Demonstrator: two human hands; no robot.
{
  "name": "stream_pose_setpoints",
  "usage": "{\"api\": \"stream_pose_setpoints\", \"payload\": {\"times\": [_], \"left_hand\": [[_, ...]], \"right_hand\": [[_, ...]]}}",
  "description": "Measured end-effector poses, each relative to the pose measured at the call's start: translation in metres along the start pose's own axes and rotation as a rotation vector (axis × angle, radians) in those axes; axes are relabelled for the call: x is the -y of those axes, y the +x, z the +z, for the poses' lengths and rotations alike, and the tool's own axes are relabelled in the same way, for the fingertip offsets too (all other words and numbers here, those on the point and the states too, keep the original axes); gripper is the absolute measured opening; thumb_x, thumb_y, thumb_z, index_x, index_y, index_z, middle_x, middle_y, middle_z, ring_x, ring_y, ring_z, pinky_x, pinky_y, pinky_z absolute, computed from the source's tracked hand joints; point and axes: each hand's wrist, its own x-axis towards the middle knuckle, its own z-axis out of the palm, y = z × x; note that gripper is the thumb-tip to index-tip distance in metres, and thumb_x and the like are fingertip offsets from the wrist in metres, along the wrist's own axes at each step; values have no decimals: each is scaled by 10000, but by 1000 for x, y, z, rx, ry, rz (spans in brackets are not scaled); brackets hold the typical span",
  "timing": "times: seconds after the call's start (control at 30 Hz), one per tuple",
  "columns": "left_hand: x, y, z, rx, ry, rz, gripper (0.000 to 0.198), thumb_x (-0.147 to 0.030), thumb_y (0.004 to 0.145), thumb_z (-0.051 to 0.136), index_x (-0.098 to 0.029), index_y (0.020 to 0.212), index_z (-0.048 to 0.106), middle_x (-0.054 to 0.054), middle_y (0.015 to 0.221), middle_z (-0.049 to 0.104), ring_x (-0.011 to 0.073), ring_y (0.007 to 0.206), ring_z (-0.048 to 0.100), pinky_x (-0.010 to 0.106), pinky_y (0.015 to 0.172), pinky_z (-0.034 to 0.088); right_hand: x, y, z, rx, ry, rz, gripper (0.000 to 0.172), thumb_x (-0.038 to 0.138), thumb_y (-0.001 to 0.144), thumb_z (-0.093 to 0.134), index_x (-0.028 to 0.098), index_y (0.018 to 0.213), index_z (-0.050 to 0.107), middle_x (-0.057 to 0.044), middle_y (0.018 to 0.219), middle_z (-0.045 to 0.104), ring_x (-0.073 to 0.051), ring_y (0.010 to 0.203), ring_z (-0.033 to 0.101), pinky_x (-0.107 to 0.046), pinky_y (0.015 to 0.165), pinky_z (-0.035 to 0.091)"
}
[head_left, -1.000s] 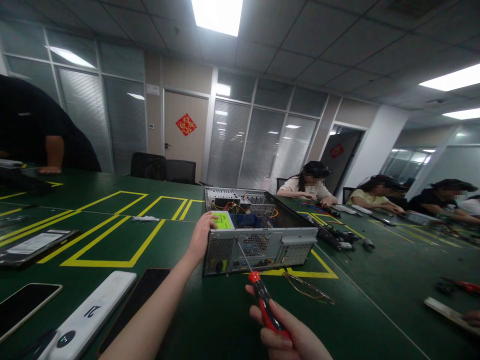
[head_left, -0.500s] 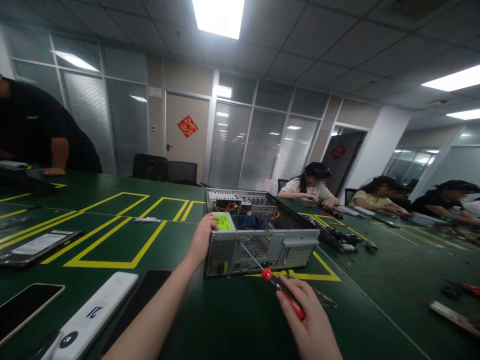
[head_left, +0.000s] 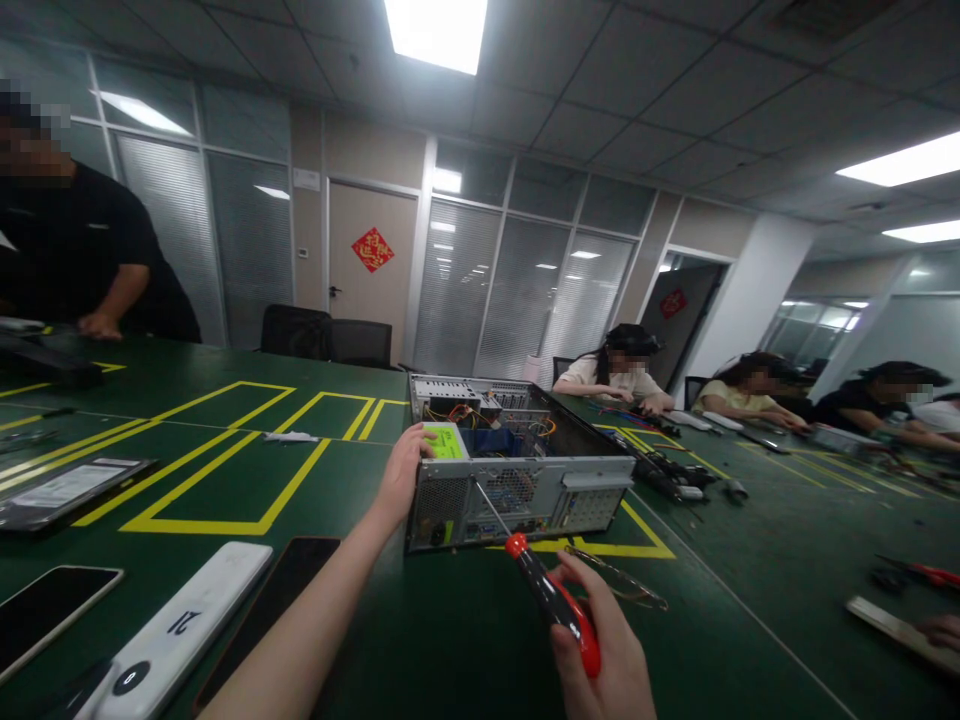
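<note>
An open computer case [head_left: 551, 482] lies on the green table with its rear panel toward me. My left hand [head_left: 405, 472] grips its near left corner, fingers over the power supply [head_left: 447, 443] with a bright green label. In my right hand [head_left: 609, 640] is a red and black screwdriver [head_left: 551, 600]. Its shaft slants up and left, and the tip reaches the rear panel close to the power supply. Whether the tip sits in a screw I cannot tell. Wires and boards show inside the case.
Left of my arm lie a white device [head_left: 184, 625] marked 21, a dark phone [head_left: 56, 610] and a hard drive [head_left: 75, 490]. Thin-framed glasses [head_left: 626, 582] lie beyond my right hand. Cables [head_left: 671, 475] are right of the case. Co-workers sit at right; one person [head_left: 97, 240] stands at left.
My right hand and the screwdriver's handle have shifted slightly left and down, with the grip loosened around the handle. My left hand stays put. The standing person at left has raised their upper body.
</note>
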Motion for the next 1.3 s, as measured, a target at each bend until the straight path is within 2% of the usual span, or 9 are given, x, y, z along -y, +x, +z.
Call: {"api": "stream_pose_setpoints", "payload": {"times": [0.17, 0.4, 0.6, 0.7, 0.8, 0.9, 1.03, 1.2, 1.3], "left_hand": [[-1, 0, 0, 5, 6, 6, 448, -425, 977, 248, -211, 763, 577, 83, 1105, 652, 229, 1277, 483, 444, 1136, 353], [-1, -1, -1, 6, 19, 3, 458, -431, 979, 241, -211, 763, 580, 82, 1108, 653, 225, 1282, 480, 433, 1142, 347], [3, -1, 2, -21, -6, 22, 460, -433, 980, 251, -205, 765, 587, 79, 1086, 649, 225, 1269, 486, 427, 1134, 350], [6, 0, 3, -28, -10, 27, 454, -425, 980, 254, -203, 766, 588, 81, 1088, 649, 227, 1266, 488, 431, 1131, 349], [6, -1, 3, -15, -5, 21, 444, -412, 979, 250, -206, 767, 582, 80, 1092, 647, 224, 1273, 482, 425, 1129, 353], [5, 0, 2, -13, -7, 19, 440, -406, 978, 250, -207, 759, 575, 81, 1091, 645, 223, 1274, 483, 425, 1130, 356], [4, 0, 2, -16, -10, 31, 434, -393, 980, 255, -205, 761, 579, 80, 1084, 648, 223, 1261, 491, 430, 1124, 364], [4, 0, 3, -20, -26, 33, 425, -374, 979, 261, -203, 764, 585, 82, 1083, 648, 227, 1252, 495, 440, 1122, 363], [5, 0, 3, -18, -26, 23, 425, -373, 978, 258, -203, 763, 583, 85, 1087, 646, 230, 1261, 489, 446, 1133, 349]], "right_hand": [[9, 0, -5, 63, -161, 148, 371, 523, 827, 585, 305, 1126, 606, -28, 768, 655, -246, 640, 569, -385, 650, 417], [1, 4, -1, 71, -150, -224, 274, 199, 761, 620, 286, 1019, 646, -90, 1110, 614, -300, 1038, 587, -441, 899, 455], [-10, 12, -14, 248, -296, -335, 283, 227, 809, 616, 272, 1084, 664, -112, 1143, 642, -295, 1062, 609, -452, 897, 500], [-8, 19, -17, 177, -265, -106, 291, 352, 852, 591, 250, 1123, 619, -97, 1065, 667, -265, 958, 645, -397, 788, 539], [-8, 23, -15, 182, 20, 253, 422, 464, 853, 593, 247, 1211, 535, -9, 766, 658, -161, 577, 590, -260, 476, 469], [-14, 23, -12, 366, 559, 691, 510, 512, 765, 710, 212, 1146, 555, 67, 588, 585, -32, 350, 325, -135, 324, 228], [-22, 19, -8, 608, 1214, 1123, 409, 356, 664, 852, 55, 843, 640, 124, 389, 390, 27, 337, 268, -47, 332, 208], [-17, 14, 0, 615, 1302, 1347, 317, 325, 778, 763, 47, 895, 665, -34, 620, 647, -40, 467, 527, -91, 407, 411], [-14, 14, 3, 602, 1277, 1306, 230, 298, 817, 718, 94, 918, 685, -44, 699, 681, -48, 444, 517, -102, 342, 347]]}}
